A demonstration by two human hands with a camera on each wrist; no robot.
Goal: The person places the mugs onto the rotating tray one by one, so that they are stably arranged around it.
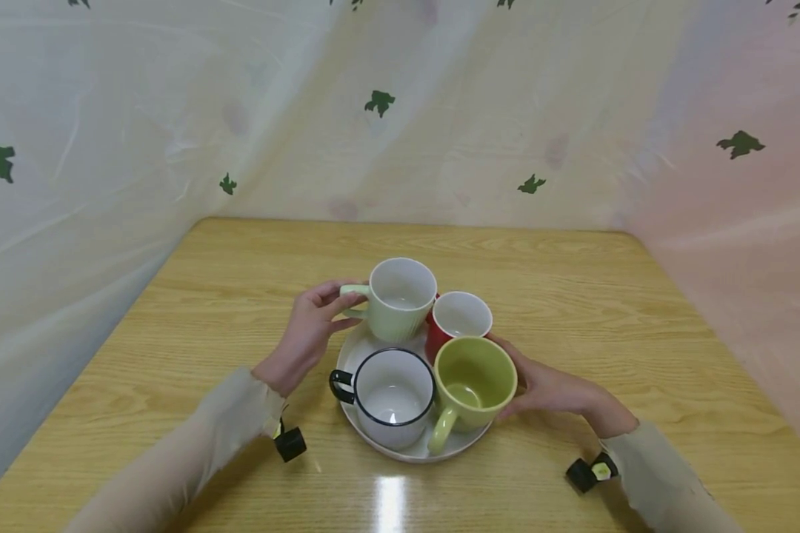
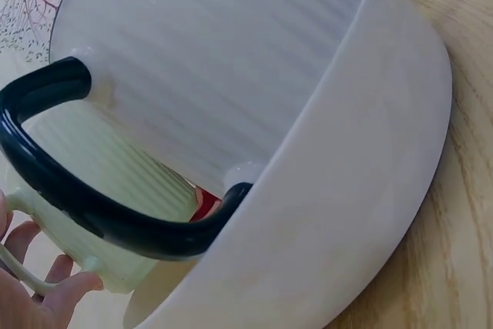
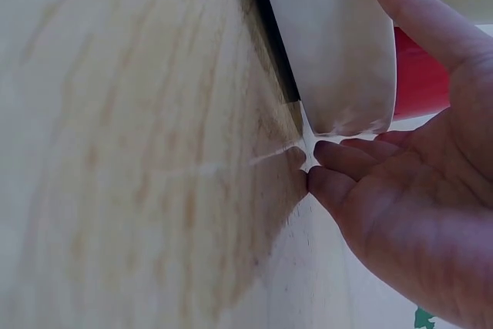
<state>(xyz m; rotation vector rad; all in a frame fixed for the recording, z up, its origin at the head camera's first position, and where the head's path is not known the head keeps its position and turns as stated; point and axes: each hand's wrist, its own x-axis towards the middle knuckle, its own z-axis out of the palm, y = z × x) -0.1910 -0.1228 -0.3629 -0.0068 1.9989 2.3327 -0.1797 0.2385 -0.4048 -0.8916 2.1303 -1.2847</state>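
My left hand [image 1: 309, 326] pinches the handle of a pale green ribbed mug [image 1: 400, 314] at the back left of a round white dish [image 1: 433, 451]. The frames do not show whether its base touches the dish. Against the dish's right side lies my right hand [image 3: 431, 167], thumb near the rim and fingers curled along the outer wall. Inside the dish stand a white enamel-look mug [image 1: 390, 422] with black rim and handle, a yellow-green mug [image 1: 476, 370] with its handle toward me, and a red mug [image 1: 462, 314] with a white inside, partly hidden behind it.
The dish stands on a wooden table [image 1: 173, 311]. Behind and at both sides hang pale sheets [image 1: 293, 133] with green leaf shapes. Small black cameras [image 1: 290, 444] are strapped at both wrists.
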